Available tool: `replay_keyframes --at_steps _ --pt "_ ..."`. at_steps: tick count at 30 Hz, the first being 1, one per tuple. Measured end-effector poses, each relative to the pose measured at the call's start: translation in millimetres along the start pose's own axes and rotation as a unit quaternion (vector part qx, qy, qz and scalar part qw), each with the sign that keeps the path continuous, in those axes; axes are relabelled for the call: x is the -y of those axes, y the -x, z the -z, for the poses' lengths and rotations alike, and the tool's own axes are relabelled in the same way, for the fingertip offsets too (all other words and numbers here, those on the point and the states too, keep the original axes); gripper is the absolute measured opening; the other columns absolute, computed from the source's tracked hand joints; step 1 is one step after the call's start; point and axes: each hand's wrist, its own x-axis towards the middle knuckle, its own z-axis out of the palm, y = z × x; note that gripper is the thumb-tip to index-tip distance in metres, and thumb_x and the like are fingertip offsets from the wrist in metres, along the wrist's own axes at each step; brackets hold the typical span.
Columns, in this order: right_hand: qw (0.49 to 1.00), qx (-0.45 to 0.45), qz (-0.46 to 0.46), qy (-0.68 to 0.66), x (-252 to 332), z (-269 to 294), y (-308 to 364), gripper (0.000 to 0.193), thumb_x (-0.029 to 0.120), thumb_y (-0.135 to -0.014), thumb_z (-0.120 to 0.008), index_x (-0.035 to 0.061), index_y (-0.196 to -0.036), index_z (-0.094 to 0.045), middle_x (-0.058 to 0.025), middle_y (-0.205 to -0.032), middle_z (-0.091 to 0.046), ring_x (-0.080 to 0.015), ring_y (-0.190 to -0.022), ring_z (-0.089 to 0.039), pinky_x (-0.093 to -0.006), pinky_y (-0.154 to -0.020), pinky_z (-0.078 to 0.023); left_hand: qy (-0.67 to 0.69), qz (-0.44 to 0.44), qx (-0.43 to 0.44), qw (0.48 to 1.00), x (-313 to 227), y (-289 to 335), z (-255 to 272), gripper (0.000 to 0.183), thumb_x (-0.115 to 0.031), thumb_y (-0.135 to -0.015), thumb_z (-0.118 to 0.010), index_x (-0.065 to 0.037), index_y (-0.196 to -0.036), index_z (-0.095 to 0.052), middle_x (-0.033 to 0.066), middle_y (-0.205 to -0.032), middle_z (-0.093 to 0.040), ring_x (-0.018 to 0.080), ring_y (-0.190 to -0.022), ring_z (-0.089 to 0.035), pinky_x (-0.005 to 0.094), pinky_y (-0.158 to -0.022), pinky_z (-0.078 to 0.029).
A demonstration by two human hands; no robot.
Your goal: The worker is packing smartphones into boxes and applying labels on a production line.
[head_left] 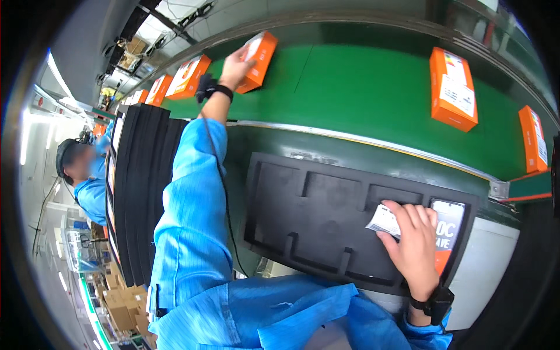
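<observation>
My left hand (234,69) reaches far across the green conveyor belt, fingers closed on the near side of an orange box (263,58) with a white label on top. Over the black tray (332,195), my right hand (413,242) pinches a small white printed piece (384,220), which looks like paper labels; its exact kind is unclear. In the tray's right end lies a box with a phone pictured on it (450,219), grey above and orange below. My right hand partly covers that box. Low dividers split the rest of the tray into bays.
Orange boxes (188,77) line the belt (361,81) at the left; another box (455,87) and one more (532,140) are at the right. Stacked black trays (140,192) rise beside my left arm. A person in blue (90,186) is beyond them. A metal rail (350,139) edges the belt.
</observation>
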Motion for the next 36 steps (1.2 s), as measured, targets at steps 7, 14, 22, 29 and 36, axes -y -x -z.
replay_keyframes --at_steps 7,14,22,29,36 --pt "0.998 -0.043 0.024 -0.049 2 2 6 0.047 0.012 -0.070 -0.075 0.0072 -0.114 -0.059 -0.0087 -0.091 -0.059 -0.0270 -0.088 -0.055 -0.0377 -0.083 -0.038 0.306 0.271 -0.272 0.871 22 31 47 0.035 -0.014 -0.093 -0.046 -0.006 -0.125 -0.057 0.0095 -0.109 -0.065 0.0187 -0.094 -0.061 0.0353 -0.074 -0.052" --pt "0.964 -0.129 0.061 -0.226 15 -4 5 0.034 0.007 -0.080 -0.066 0.0081 -0.114 -0.060 -0.0125 -0.088 -0.064 -0.0323 -0.079 -0.062 -0.0397 -0.069 -0.049 0.336 -0.109 0.385 0.853 -222 246 -55 0.043 -0.024 -0.088 -0.068 0.001 -0.121 -0.056 0.0075 -0.110 -0.064 0.0153 -0.096 -0.062 0.0317 -0.082 -0.051" --pt "0.924 -0.274 -0.032 -0.265 8 10 3 0.046 -0.003 -0.076 -0.062 0.0071 -0.121 -0.056 -0.0075 -0.102 -0.061 -0.0170 -0.080 -0.053 -0.0283 -0.072 -0.045 0.254 -0.025 0.101 0.962 -195 186 -44 0.011 -0.008 -0.086 -0.066 0.001 -0.092 -0.068 0.0027 -0.079 -0.067 0.0091 -0.071 -0.061 0.0254 -0.062 -0.049" --pt "0.884 -0.225 -0.020 -0.410 -27 52 23 0.027 -0.003 -0.082 -0.060 0.0037 -0.107 -0.064 -0.0035 -0.101 -0.062 -0.0097 -0.082 -0.054 -0.0232 -0.075 -0.043 0.293 0.160 -0.023 0.942 -42 39 17 0.036 -0.030 -0.087 -0.069 0.001 -0.103 -0.065 0.0049 -0.080 -0.067 0.0120 -0.058 -0.059 0.0241 -0.047 -0.043" --pt "0.851 -0.389 -0.138 -0.325 -140 50 33 0.022 0.006 -0.091 -0.057 0.0029 -0.112 -0.064 0.0012 -0.091 -0.061 -0.0042 -0.077 -0.051 -0.0198 -0.070 -0.040 0.209 0.043 -0.143 0.966 -81 54 -10 0.045 -0.032 -0.093 -0.056 0.002 -0.122 -0.057 0.0077 -0.097 -0.064 0.0162 -0.087 -0.060 0.0305 -0.075 -0.048"
